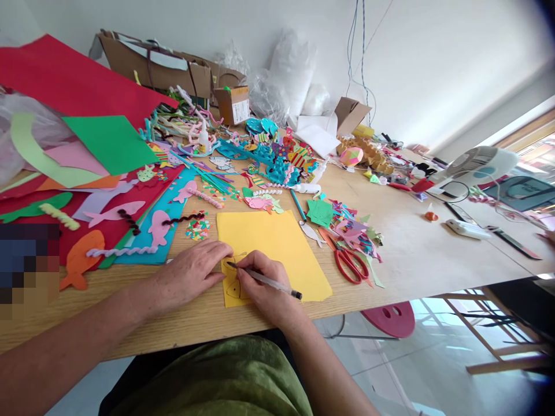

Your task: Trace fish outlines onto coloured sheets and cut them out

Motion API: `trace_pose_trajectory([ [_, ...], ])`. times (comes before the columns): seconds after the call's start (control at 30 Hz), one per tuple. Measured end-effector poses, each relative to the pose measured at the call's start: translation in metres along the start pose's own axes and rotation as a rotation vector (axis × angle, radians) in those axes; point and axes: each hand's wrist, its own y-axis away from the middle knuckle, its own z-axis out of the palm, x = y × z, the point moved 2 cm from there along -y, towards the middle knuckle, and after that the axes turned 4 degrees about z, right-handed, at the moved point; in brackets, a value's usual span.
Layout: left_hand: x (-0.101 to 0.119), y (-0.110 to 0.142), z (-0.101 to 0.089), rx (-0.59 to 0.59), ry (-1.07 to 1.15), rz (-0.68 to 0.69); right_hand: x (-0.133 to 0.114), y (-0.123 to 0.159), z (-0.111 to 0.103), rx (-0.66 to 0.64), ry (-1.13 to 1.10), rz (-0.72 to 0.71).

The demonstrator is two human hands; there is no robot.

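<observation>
A sheet of yellow paper (269,237) lies before me at the table's front edge. Fish outlines (234,289) in black ink show along its left side. My right hand (266,283) is closed around a pen (271,281) with a clear barrel and dark end, its tip at the paper near an upper outline. Resting flat at the sheet's left edge, my left hand (193,268) has its fingers stretched out and touches the paper. Right of the sheet are red-handled scissors (351,266), and a white paper fish (311,232) lies by its upper right corner.
Coloured sheets and paper fish with twisted pipe cleaners, such as an orange fish (82,257), cover the left. Paper scraps (355,228), glue bottles (203,138) and decorated pieces lie further back. A white fan (472,167) and a knife (514,242) are at the right.
</observation>
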Motion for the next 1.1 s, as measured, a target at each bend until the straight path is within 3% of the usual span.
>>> trace_pose_trajectory([
  [1.1,-0.0005,-0.0007,-0.0001,-0.008,0.010,-0.018,0.0015,-0.0016,0.0020,-0.018,0.051,-0.002],
])
